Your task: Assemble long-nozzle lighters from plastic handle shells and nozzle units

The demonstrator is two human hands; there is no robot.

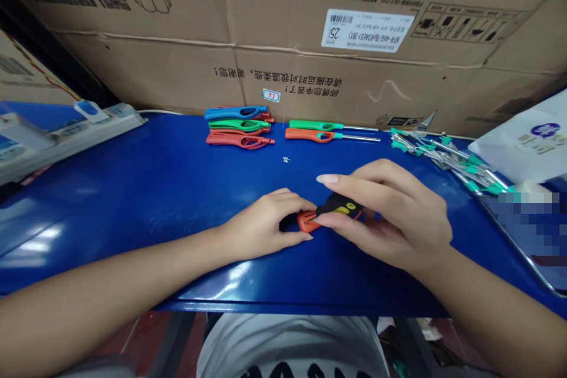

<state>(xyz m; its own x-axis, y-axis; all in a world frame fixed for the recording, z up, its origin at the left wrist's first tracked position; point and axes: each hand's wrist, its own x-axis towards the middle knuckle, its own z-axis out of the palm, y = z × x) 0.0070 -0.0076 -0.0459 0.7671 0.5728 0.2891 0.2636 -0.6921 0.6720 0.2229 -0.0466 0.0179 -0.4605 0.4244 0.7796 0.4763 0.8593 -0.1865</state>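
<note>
My left hand (266,221) rests on the blue table and pinches the end of an orange-red lighter body (305,222) between thumb and fingers. In my right hand (394,218) is a short screwdriver (341,204) with a black and yellow handle, tilted so its thin dark tip points at the lighter body. Whether the tip touches it I cannot tell. My right fingers hide part of the lighter body's far side. Behind the hands lie two lighters with long metal tubes, a green lighter (312,124) and an orange lighter (308,134).
Stacked blue, green and red lighter handles (239,125) lie at the back. Metal tubes with teal parts (460,159) form a pile at the right, near a white bag (527,142) and a tablet-like panel (527,242). A power strip (75,136) is at left; a cardboard box (274,23) stands behind.
</note>
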